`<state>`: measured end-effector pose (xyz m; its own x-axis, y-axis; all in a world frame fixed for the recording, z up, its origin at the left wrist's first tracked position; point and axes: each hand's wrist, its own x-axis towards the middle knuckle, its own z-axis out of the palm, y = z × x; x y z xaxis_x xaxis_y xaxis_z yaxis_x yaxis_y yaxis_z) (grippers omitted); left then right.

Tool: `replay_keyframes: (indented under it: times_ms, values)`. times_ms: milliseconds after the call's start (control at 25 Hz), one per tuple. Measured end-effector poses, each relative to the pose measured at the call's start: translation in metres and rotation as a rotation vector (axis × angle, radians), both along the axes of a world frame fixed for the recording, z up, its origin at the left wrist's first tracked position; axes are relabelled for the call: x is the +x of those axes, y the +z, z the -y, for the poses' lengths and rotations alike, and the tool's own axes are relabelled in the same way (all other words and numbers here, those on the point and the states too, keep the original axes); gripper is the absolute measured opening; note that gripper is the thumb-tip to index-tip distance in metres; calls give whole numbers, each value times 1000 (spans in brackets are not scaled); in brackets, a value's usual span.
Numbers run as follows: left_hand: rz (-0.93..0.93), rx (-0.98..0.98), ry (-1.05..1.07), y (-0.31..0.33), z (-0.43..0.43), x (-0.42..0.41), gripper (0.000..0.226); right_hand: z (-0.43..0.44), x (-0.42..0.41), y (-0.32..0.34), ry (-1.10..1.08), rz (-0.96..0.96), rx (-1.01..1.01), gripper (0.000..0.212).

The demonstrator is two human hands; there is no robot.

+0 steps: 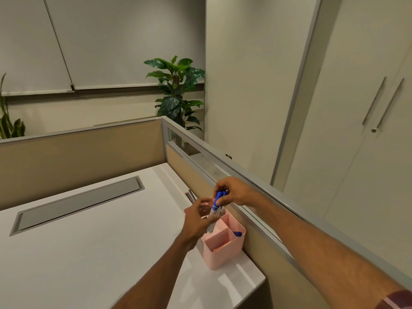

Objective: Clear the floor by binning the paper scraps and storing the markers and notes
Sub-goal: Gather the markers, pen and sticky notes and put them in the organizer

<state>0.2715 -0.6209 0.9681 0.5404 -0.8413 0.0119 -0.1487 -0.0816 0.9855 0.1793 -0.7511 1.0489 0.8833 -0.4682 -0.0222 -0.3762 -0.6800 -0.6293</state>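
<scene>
A pink desk organiser [219, 253] with several compartments stands on the white desk [89, 253] against the right partition. A blue-capped marker [237, 233] lies in its right compartment, and orange notes [219, 248] show in the front one. Just above the organiser I hold a bunch of blue-capped markers [215, 207], nearly upright. My right hand [236, 192] pinches their blue caps from above. My left hand [200, 219] grips their grey barrels from below. The floor and any paper scraps are out of view.
A grey cable-tray lid [78, 202] is set into the desk. Beige partitions [78, 152] wall the desk at the back and right. Pencils [190, 196] lie by the right partition. A leafy plant [178, 92] stands behind, cupboards [356, 130] to the right.
</scene>
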Motion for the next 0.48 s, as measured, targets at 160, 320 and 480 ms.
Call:
replay_keyframes:
  times_ms: [160,320,480]
  values:
    - [-50,111,90,-23,0,0,39,6,-14,-14,-204,3,-204,21]
    - [158,333,35,-53,-6,6,30,9,-17,-40,-322,-43,-240,17]
    - [549,515,-78,-73,-6,14,32,5,-11,-70,-325,-109,-236,11]
